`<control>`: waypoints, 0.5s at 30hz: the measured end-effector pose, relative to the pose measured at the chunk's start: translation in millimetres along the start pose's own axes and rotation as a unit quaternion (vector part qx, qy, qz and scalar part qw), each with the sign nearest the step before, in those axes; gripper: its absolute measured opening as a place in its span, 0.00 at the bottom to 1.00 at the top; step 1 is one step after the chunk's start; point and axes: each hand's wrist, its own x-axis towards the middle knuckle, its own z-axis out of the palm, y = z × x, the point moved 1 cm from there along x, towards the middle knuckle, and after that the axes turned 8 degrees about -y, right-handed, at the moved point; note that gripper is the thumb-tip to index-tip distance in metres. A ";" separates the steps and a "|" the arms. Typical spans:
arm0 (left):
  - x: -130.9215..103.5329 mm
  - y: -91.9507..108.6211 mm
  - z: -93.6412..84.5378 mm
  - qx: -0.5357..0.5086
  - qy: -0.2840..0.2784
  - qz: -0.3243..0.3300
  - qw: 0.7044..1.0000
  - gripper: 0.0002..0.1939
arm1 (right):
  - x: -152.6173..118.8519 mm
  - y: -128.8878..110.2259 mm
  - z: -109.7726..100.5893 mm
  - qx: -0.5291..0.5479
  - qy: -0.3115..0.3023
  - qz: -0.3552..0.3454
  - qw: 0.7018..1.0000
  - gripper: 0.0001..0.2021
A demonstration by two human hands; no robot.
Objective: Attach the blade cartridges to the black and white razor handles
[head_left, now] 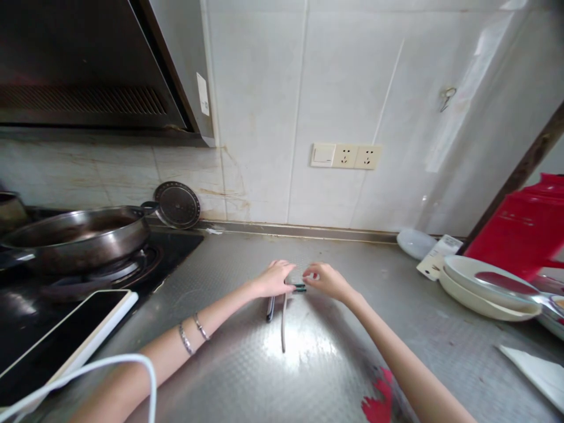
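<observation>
My left hand (pixel 274 279) is low over the metal counter, its fingers bent and its thumb against a small dark green piece (pixel 299 287) with two thin prongs. Just right of the prongs, my right hand (pixel 326 282) has its thumb and fingertips curled together; whether anything small is between them is not clear. A thin grey-brown cord or stick (pixel 284 329) runs toward me from under my left hand. Beside it lies a slim dark pen-like object (pixel 270 309), its far end hidden by that hand.
A steel pan (pixel 83 235) sits on the black stove (pixel 176 249) at left, near a phone-like device (pixel 88 335) and white cable (pixel 152 382). White bowls (pixel 476 294), a white card (pixel 439 257) and a red container (pixel 515 223) stand at right. Wall sockets (pixel 346 156) are behind.
</observation>
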 end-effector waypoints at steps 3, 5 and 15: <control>-3.8 -1.7 -34.2 -0.045 0.057 0.001 0.997 0.20 | -2.0 -19.1 -5.0 0.034 -0.003 0.068 0.997 0.16; -8.3 -5.4 -58.7 -0.087 0.094 -0.008 0.992 0.15 | -6.5 -41.4 -4.9 0.067 -0.038 0.084 0.993 0.18; -21.8 -9.5 -96.3 -0.207 0.134 -0.004 0.969 0.11 | -13.6 -126.6 39.1 -0.162 -0.125 0.085 0.975 0.16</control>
